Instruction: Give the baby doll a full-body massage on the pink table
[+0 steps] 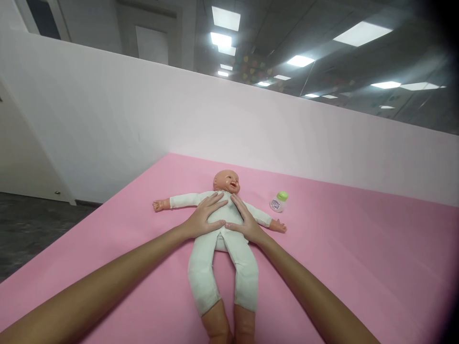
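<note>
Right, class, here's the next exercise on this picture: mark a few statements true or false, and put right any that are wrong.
1. The doll lies face up on a pink surface. True.
2. The left hand and the right hand both rest on the doll's torso. True.
3. The doll's outfit is dark red. False: it is whitish.
4. The right hand is holding the bottle. False: neither hand touches the bottle; it is on the pink surface.
5. The bottle has a green cap. True.
6. The bottle is beside the doll's feet. False: it is near the doll's outstretched arm on the picture's right.
</note>
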Demonstrator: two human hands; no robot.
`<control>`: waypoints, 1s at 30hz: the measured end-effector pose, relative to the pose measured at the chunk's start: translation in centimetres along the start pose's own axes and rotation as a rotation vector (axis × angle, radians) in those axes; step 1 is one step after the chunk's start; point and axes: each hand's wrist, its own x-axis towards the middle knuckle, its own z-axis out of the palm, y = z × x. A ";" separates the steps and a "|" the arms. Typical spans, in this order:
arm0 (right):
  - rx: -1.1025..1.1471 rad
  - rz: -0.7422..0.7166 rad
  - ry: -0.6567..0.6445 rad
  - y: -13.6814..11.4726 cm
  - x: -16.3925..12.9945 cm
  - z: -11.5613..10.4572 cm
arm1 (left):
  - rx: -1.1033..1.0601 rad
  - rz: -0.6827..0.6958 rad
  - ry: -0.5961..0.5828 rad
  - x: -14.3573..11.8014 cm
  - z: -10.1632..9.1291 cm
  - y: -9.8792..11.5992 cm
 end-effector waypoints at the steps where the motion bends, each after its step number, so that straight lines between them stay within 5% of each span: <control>1: 0.004 0.011 -0.003 0.0 0.0 0.0 | 0.008 -0.010 -0.011 0.0 0.0 -0.1; 13: 0.028 -0.097 0.170 -0.1 0.0 0.4 | -0.067 0.012 0.140 0.3 0.0 0.7; 30: -0.016 -0.099 0.085 -0.4 -0.3 0.1 | -0.031 0.018 0.115 0.2 0.7 -0.2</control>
